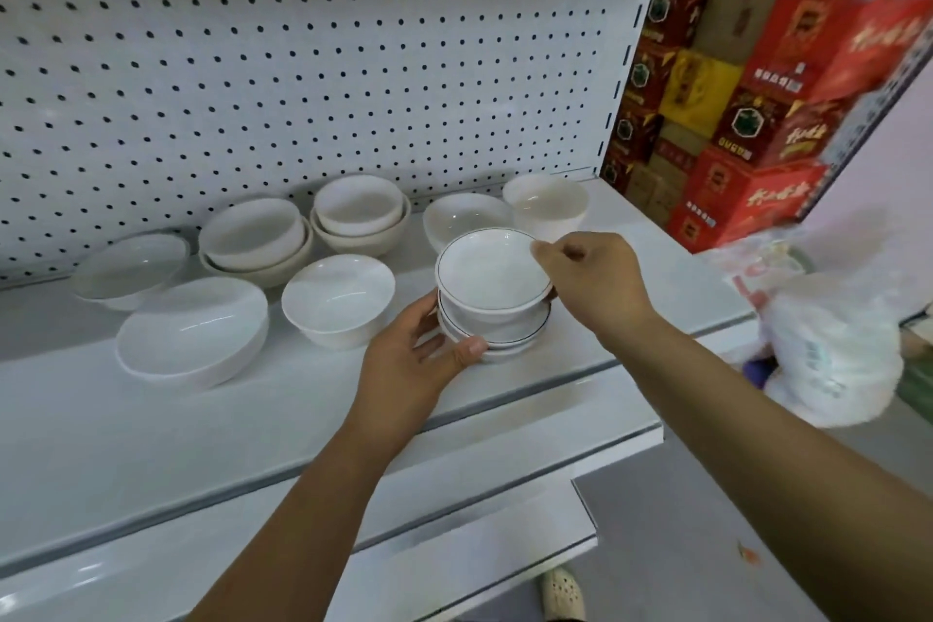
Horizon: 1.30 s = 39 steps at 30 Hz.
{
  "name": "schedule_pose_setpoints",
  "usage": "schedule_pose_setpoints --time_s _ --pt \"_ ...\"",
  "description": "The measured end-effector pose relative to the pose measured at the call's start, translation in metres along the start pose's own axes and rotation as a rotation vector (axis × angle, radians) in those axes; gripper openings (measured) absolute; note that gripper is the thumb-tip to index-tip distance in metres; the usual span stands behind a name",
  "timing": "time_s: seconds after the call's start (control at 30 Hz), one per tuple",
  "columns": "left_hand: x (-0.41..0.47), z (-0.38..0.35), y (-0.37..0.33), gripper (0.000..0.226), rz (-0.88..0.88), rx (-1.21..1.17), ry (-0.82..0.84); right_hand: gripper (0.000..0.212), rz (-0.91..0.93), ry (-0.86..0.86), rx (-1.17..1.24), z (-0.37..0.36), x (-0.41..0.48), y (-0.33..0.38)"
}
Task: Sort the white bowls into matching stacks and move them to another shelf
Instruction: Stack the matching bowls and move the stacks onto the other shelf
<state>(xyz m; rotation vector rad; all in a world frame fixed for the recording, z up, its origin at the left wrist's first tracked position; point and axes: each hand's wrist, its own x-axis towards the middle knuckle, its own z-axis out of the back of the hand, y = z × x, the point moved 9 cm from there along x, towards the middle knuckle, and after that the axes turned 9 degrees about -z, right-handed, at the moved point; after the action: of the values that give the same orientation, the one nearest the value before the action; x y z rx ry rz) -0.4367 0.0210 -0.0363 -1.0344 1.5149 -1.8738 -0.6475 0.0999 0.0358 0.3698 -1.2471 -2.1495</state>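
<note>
A stack of small white bowls with thin dark rims (492, 275) sits near the front of the white shelf (151, 429). My left hand (414, 364) cups the stack's lower left side, thumb on the bottom bowl. My right hand (590, 278) pinches the right rim of the top bowl. Left of the stack stand a plain white bowl (337, 298) and a wider shallow bowl (192, 328). Behind are two nested cream pairs (255, 237) (359, 212), a tilted shallow bowl (128, 268), another bowl (467, 215) and a deep bowl (545, 205).
A white pegboard (303, 56) backs the shelf. Red and yellow boxes (747, 86) are piled beyond the shelf's right end. A white plastic bag (828, 349) lies lower right. A lower shelf edge (454, 535) juts out below, and a shoe (563, 591) shows on the floor.
</note>
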Motion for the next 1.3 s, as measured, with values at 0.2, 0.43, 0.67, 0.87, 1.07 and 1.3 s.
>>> schedule_pose_setpoints --time_s 0.2,0.43,0.67,0.87,1.07,1.3 --pt "-0.002 0.001 0.000 0.076 -0.005 0.019 -0.002 0.042 -0.014 -0.053 -0.001 0.001 -0.008 -0.004" --pt "-0.003 -0.001 -0.004 0.059 -0.018 -0.002 -0.026 0.048 -0.012 -0.076 -0.017 0.003 -0.017 -0.008" --pt "-0.003 0.002 0.000 0.058 0.011 0.036 -0.101 0.054 0.048 -0.058 -0.050 0.002 -0.016 -0.015" --pt "-0.005 0.000 0.000 0.060 -0.001 0.073 -0.113 0.051 0.087 -0.050 -0.050 0.000 -0.014 -0.014" --pt "-0.006 -0.001 -0.001 0.062 0.003 0.184 -0.119 0.044 0.032 0.028 0.039 -0.009 0.000 -0.020" --pt "-0.007 -0.005 -0.010 0.084 0.049 0.227 -0.134 0.036 -0.163 0.284 0.288 -0.037 -0.001 -0.037"
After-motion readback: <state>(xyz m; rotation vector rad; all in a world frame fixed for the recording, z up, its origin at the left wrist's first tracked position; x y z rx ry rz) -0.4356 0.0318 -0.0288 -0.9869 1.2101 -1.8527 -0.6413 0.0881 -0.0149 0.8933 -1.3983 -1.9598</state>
